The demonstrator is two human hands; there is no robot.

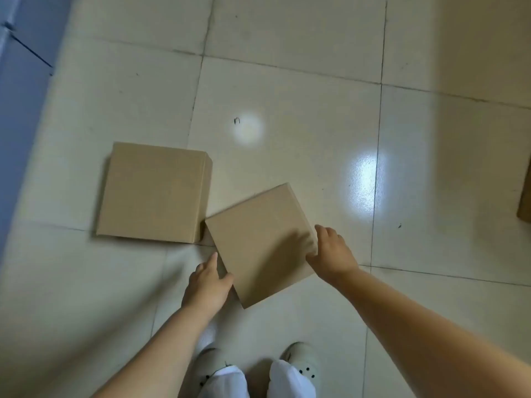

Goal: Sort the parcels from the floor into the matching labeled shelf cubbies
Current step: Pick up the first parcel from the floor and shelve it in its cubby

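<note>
Two plain brown cardboard parcels lie on the pale tiled floor. The nearer parcel (pixel 258 242) is turned at an angle in front of my feet. My left hand (pixel 208 282) presses against its lower left side and my right hand (pixel 330 252) against its right side, so both hands grip it between them. The other parcel (pixel 155 192) lies flat to the left, and one of its corners almost touches the held one. No label shows on either top face. No shelf cubbies are in view.
My feet in pale clogs (pixel 301 360) stand just below the held parcel. A blue wall or door (pixel 17 110) runs down the left edge. The corner of another brown box (pixel 525 196) peeks in at the right edge. Bright light spots reflect off the tiles.
</note>
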